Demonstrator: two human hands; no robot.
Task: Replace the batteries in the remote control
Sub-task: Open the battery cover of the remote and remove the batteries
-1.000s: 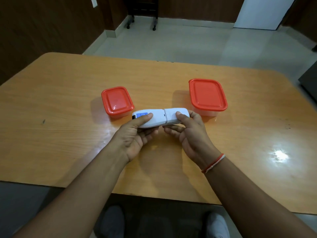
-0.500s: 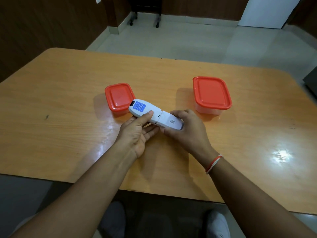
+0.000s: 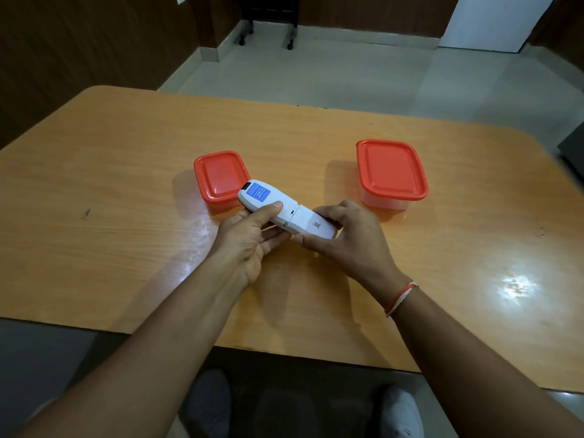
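Wooden table (image 3: 126, 184) with orange-brown glossy top and rounded corners, small box with red lid (image 3: 218, 177) near the middle, bigger box with red lid (image 3: 391, 172) toward the right edge, the two boxes well apart

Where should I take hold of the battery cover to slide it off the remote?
Probably by the long side edges of the battery cover, coming from the near right end, as the right hand does. A seam shows it already parting from the remote, so pull along its length, away from the left hand, which grips the body.
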